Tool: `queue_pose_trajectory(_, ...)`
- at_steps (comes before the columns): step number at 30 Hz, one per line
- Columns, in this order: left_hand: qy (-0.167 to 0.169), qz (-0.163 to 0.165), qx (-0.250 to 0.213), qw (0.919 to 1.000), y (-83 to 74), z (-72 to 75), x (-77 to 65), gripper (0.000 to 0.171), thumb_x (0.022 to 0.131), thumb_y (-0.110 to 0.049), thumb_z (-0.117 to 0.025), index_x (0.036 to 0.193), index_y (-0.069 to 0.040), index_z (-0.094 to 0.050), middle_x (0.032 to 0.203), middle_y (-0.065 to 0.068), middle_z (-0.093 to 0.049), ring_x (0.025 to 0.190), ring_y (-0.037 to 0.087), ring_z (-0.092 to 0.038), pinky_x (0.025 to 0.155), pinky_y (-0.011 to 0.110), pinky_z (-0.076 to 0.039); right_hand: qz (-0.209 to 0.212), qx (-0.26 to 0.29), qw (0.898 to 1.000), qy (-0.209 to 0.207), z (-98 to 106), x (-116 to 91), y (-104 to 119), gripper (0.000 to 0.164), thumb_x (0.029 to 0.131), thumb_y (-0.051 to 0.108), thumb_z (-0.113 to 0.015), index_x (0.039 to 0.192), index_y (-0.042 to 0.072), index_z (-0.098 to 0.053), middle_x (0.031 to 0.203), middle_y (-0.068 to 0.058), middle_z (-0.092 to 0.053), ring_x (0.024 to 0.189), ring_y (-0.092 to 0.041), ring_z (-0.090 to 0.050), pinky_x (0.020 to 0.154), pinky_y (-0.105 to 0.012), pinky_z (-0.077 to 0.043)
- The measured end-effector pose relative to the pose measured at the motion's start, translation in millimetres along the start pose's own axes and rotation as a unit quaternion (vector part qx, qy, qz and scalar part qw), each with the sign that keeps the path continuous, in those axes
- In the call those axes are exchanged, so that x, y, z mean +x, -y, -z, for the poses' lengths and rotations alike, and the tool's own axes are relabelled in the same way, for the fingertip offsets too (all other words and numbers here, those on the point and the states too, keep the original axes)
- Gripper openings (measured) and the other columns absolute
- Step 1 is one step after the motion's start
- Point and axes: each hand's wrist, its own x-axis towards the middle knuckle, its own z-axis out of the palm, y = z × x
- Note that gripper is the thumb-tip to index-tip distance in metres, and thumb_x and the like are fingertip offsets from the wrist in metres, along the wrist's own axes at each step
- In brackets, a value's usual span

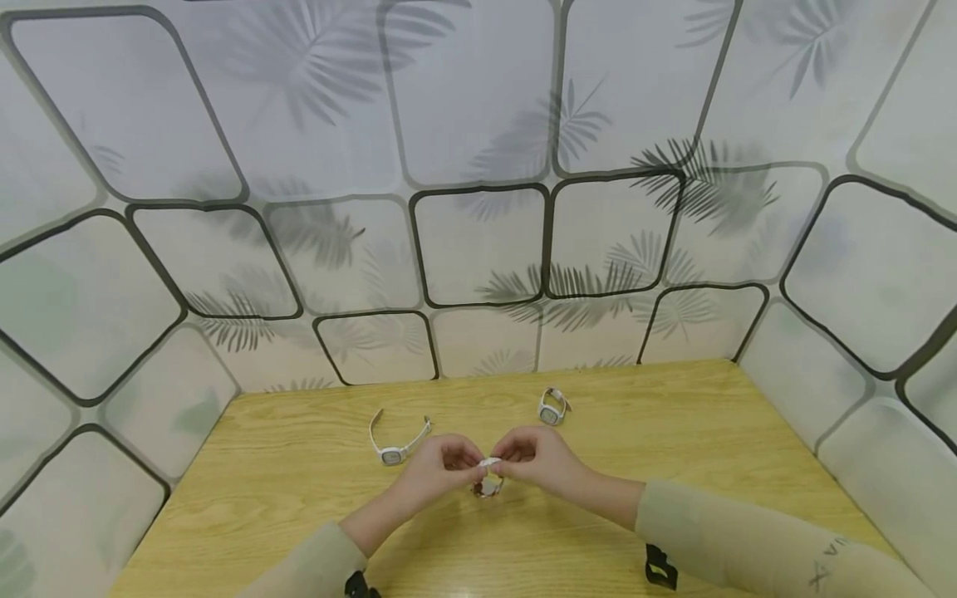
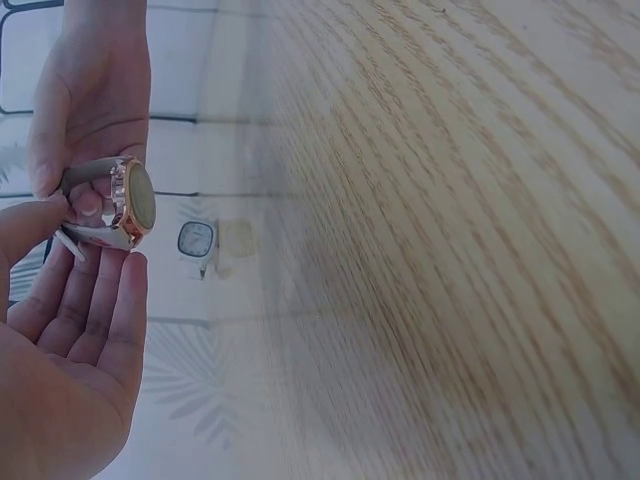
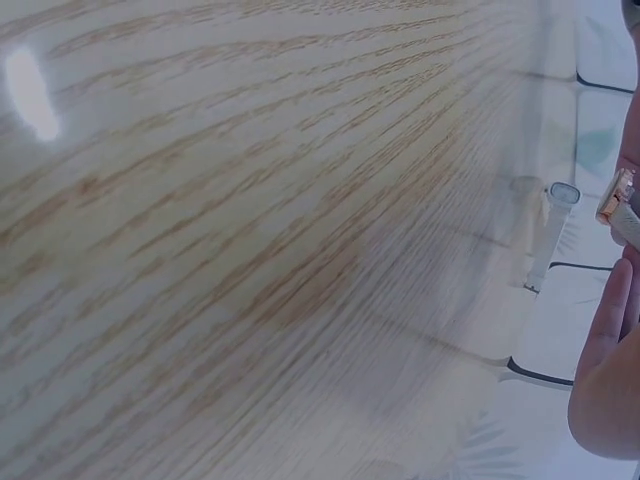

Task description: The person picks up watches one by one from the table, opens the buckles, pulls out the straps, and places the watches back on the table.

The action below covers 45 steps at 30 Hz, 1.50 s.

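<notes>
Fingers (image 2: 85,205) of both hands pinch the grey strap of a rose-gold round-faced wristwatch (image 2: 135,200), held above the worktop (image 1: 673,432) near its front edge. Judgement: keep left hand (image 1: 437,473) steady, right hand (image 1: 538,457) feeding the strap; avoid twisting.

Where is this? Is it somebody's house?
Probably not a home: it looks like a small booth set up for table work. A wooden table is walled in by leaf-patterned panels, and only three watches are there, one held in both hands.
</notes>
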Motion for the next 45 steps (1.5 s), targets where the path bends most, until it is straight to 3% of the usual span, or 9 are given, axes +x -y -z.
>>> queue_pose_trajectory(17, 0.001, -0.002, -0.030, 0.9995, -1.7, 2.5, -3.8, 0.017, 0.099, -0.009, -0.075, 0.107, 0.006, -0.074, 0.096, 0.020, -0.076, 0.077, 0.005, -0.067, 0.071, 0.020, -0.058, 0.003, -0.004, 1.000, 0.005, -5.0, 2.1, 5.6, 0.013, 0.095, 0.005, -0.078, 0.099, -0.006, -0.075, 0.089, -0.018, -0.076, 0.073, -0.001, -0.065, 0.068, -0.016, -0.057)
queue_pose_trajectory(45, -0.009, -0.025, -0.012, 0.9996, 5.5, 2.3, -5.4, 0.014, 0.097, -0.007, -0.076, 0.103, 0.005, -0.075, 0.095, 0.022, -0.075, 0.077, 0.003, -0.067, 0.070, 0.018, -0.057, 0.005, -0.017, 1.000, 0.014, -5.0, 1.9, 4.6, 0.011, 0.097, 0.008, -0.076, 0.100, -0.002, -0.076, 0.090, -0.014, -0.076, 0.076, -0.001, -0.065, 0.068, -0.018, -0.057)
